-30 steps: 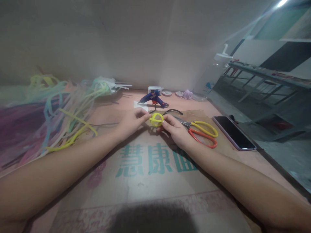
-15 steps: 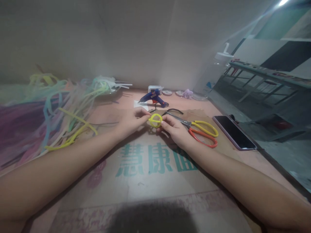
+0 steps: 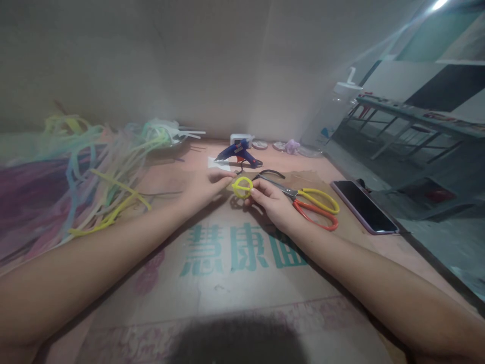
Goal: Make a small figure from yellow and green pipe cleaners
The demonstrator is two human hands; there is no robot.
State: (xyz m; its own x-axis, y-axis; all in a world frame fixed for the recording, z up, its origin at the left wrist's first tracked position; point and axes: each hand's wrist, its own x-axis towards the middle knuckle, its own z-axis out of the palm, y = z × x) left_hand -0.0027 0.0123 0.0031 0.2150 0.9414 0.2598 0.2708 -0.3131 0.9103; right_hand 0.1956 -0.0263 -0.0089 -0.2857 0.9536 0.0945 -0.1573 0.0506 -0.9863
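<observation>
A small yellow ring with a bar across it (image 3: pixel 242 187), bent from what looks like pipe cleaner, is held up over the cardboard. My right hand (image 3: pixel 268 198) pinches its right edge between thumb and fingertips. My left hand (image 3: pixel 214 183) is at the ring's left side, thumb and forefinger slightly apart, their tips just by its short sticking-out end. Just beyond my right hand lie scissors (image 3: pixel 290 192) with one yellow and one red handle, blades partly hidden. Farther back a blue glue gun (image 3: pixel 238 151) rests with its nozzle over a white piece.
Many coloured pipe cleaners (image 3: pixel 94 172) are heaped at the left, two yellow ones (image 3: pixel 121 189) nearest me. A phone (image 3: pixel 364 206) lies at the right table edge. A clear bottle (image 3: pixel 333 111) stands behind. Printed cardboard (image 3: pixel 227 293) covers the table (image 3: pixel 166 177).
The left fingertips have slid slightly off the ring's left end, which now shows more. The ring has turned a little, its crossbar tilting. My right hand keeps its pinch.
</observation>
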